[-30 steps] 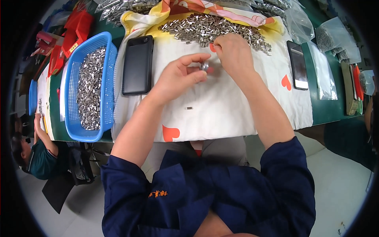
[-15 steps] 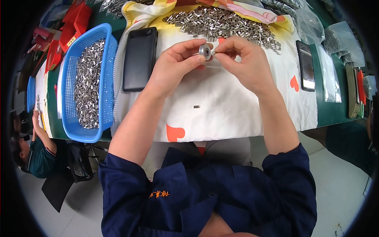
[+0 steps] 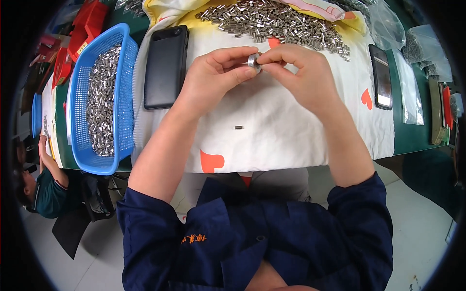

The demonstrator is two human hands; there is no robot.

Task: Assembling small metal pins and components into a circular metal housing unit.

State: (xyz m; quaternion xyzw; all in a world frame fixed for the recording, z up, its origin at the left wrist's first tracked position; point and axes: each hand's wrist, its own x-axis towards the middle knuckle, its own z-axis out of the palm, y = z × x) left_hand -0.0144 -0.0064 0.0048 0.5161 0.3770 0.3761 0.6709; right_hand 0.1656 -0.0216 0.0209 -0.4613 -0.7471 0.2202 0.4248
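— Across the table [image 3: 412,140], draped with a white cloth [image 3: 291,131] printed with orange hearts; largest thing on it?

— Blue basket [image 3: 124,48] at far left, loaded with small metal pins. Beyond the hands, a loose heap of the same pins [image 3: 276,22] along the cloth's far edge.

— Next down in size?

— Black phone [image 3: 166,68] flat beside the basket, just left of the left hand. Second phone [image 3: 381,77] well off to the right.

— And the hands themselves?

— Raised above mid-cloth, fingertips meeting. Left hand [image 3: 213,77] curled, thumb and forefinger pinching a small round metal part [image 3: 253,61]. Right hand [image 3: 303,77] closed in from the right, thumb and forefinger pinched against that same part; whether a pin sits between those fingertips, cannot tell.

— Which way does the part lie?

— Squarely between the two hands, touching both, gripped from the left, met from the right. Face turned roughly toward the right hand. Neither hand nearer; both on it.

— Smallest thing?

— One stray pin [image 3: 239,127] lying on the cloth below the hands, long axis running left to right, nearer the left forearm.
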